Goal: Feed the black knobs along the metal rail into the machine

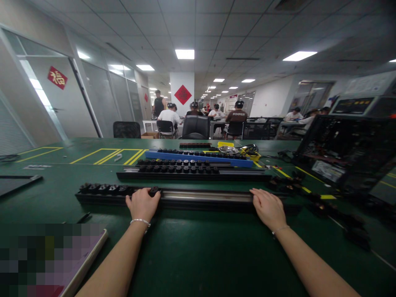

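A long black rail [204,205] with a bright metal strip along its top lies across the bench in front of me. Several small black round parts [103,188] sit in a row on its left portion. My left hand [142,203] is closed over the rail at the end of that row, with a black round part [154,191] at its thumb and fingers. Further right, my right hand [269,209] grips the rail, fingers over its far edge. What lies under both palms is hidden.
Behind stand more black rails [192,176] with round parts and a blue rail [198,158]. At right is an opened computer case [328,152], with dark loose parts [346,222] nearby. A pale-edged object [93,251], partly pixelated, lies front left. Several people sit at tables beyond.
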Demonstrator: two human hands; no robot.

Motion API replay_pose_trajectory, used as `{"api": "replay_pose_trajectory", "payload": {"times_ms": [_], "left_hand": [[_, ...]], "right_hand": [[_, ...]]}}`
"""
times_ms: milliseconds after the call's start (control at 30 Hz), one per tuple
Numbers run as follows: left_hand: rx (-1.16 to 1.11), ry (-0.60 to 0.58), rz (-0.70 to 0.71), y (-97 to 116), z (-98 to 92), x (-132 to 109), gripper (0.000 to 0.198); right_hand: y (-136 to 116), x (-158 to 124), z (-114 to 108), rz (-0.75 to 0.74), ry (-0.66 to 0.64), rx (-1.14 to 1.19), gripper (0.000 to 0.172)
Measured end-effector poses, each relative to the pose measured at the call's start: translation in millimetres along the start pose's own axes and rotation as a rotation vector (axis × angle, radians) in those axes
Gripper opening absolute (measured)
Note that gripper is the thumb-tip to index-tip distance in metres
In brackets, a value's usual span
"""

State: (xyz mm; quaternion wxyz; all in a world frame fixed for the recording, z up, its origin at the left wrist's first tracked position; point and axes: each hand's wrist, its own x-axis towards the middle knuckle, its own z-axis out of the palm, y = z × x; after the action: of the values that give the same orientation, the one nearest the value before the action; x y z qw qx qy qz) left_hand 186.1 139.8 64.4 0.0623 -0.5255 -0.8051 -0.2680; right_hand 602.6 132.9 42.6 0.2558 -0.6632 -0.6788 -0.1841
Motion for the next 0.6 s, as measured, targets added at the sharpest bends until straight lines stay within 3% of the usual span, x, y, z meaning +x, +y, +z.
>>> {"api": "replay_pose_trajectory", "payload": {"times_ms": [600], "left_hand": [[-0.051,-0.031,0.051,10.4,-1.1,-7.2,0.041]], "right_hand": [[-0.8,0.6,-3.0,0.001,-0.019,0.015,0.04]]}}
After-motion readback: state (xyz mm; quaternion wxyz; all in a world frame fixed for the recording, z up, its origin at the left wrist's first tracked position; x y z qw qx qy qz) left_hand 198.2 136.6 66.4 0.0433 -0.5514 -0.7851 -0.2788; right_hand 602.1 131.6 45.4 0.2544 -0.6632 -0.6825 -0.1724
